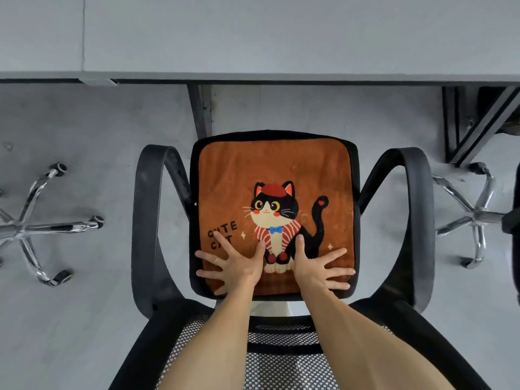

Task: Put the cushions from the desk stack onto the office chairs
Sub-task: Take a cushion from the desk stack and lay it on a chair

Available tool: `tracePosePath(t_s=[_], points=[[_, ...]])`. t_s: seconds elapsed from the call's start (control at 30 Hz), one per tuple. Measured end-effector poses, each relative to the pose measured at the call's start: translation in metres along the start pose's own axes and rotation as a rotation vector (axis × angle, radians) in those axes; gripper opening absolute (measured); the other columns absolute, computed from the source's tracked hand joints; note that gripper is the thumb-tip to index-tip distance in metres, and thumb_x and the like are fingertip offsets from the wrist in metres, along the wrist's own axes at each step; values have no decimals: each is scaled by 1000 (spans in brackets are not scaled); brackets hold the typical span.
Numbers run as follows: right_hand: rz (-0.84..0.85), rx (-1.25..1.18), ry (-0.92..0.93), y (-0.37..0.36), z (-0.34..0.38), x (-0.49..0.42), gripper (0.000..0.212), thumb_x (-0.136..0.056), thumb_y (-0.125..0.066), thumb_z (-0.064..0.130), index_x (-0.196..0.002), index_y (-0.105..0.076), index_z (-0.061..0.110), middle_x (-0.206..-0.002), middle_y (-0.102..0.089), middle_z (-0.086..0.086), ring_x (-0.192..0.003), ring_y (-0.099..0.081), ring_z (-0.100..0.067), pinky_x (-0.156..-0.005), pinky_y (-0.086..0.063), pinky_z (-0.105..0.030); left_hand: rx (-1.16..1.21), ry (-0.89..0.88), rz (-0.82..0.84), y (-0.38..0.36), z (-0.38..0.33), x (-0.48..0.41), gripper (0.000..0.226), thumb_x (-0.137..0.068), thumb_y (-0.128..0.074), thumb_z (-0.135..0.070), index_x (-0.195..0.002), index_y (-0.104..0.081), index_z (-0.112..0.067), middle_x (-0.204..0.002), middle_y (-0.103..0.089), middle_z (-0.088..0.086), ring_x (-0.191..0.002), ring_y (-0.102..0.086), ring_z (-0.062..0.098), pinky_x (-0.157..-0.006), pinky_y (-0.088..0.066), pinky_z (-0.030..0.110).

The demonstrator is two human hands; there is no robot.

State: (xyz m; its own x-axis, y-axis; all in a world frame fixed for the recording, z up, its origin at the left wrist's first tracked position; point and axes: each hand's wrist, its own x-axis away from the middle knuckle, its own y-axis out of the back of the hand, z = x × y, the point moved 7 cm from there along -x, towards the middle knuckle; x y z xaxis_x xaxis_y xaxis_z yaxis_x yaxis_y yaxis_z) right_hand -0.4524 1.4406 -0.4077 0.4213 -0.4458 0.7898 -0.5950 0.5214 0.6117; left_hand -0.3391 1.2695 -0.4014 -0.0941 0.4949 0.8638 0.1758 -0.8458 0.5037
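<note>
Cushion (274,192): brown, cat print, flat on the chair (422,220) seat between the armrests, below the desk (253,38) edge. Left hand (233,264) and right hand (318,267): both spread flat with straight fingers, pressing the near edge, gripping nothing. Step judged as seating; even downward pressure and square edges should finish it well.

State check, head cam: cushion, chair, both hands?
cushion: lying flat on the chair seat, cat print up.
office chair: seat covered by the cushion, facing the desk.
left hand: flat, fingers spread, pressing on the cushion.
right hand: flat, fingers spread, pressing on the cushion.
</note>
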Motion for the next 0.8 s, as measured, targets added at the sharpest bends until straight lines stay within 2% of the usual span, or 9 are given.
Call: tracePosePath(t_s=[0.13, 0.37, 0.47, 0.57, 0.63, 0.7, 0.8], points=[[-99, -42, 21, -11, -6, -9, 117, -70, -27, 98, -155, 27, 38, -163, 32, -13, -150, 21, -46, -121, 0, -63, 36, -14, -31, -8, 4, -8, 132, -50, -42, -101, -138, 41, -49, -145, 56, 5, -139, 37, 48, -106, -8, 81], [-282, -92, 56, -23, -2, -11, 114, -71, -20, 99, -158, 19, 35, -167, 22, -15, -152, 17, -45, -119, 0, -66, 22, -50, -120, -14, 7, -17, 132, -50, -40, -103, -140, 40, -49, -147, 54, 4, -141, 35, 48, -101, -7, 84], [-242, -64, 35, -21, -4, -12, 114, -71, -21, 97, -157, 23, 36, -165, 27, -14, -151, 20, -44, -119, 2, -65, 12, -29, -93, -14, 9, -17, 133, -48, -40, -102, -139, 42, -48, -145, 55, 5, -139, 37, 48, -103, -4, 82], [-134, 17, -3, -11, -2, -11, 115, -74, -26, 96, -155, 28, 33, -162, 32, -16, -150, 21, -48, -119, 6, -64, -2, -3, -34, -6, 5, -16, 137, -50, -45, -100, -138, 44, -46, -144, 56, 9, -138, 36, 51, -109, -1, 76], [-103, 94, -24, 0, 2, -8, 118, -76, -31, 94, -157, 25, 29, -163, 27, -22, -150, 16, -51, -119, 6, -64, -28, -5, -39, 2, 0, -14, 137, -57, -53, -95, -141, 41, -42, -149, 49, 16, -143, 28, 51, -113, 1, 71], [-129, 155, -13, 16, 9, -4, 117, -80, -41, 88, -161, 13, 23, -165, 15, -25, -152, 10, -48, -119, 1, -64, -36, -58, -98, 17, -5, -11, 128, -70, -61, -83, -149, 30, -40, -158, 32, 20, -148, 18, 46, -117, -2, 66], [-197, 168, 137, 40, 15, -11, 99, -89, -53, 67, -161, -4, 21, -168, -4, -16, -154, -3, -38, -121, -12, -61, -13, -177, -265, 45, -5, -12, 106, -86, -65, -58, -154, 15, -40, -165, 2, 17, -152, -4, 38, -119, -15, 62]])
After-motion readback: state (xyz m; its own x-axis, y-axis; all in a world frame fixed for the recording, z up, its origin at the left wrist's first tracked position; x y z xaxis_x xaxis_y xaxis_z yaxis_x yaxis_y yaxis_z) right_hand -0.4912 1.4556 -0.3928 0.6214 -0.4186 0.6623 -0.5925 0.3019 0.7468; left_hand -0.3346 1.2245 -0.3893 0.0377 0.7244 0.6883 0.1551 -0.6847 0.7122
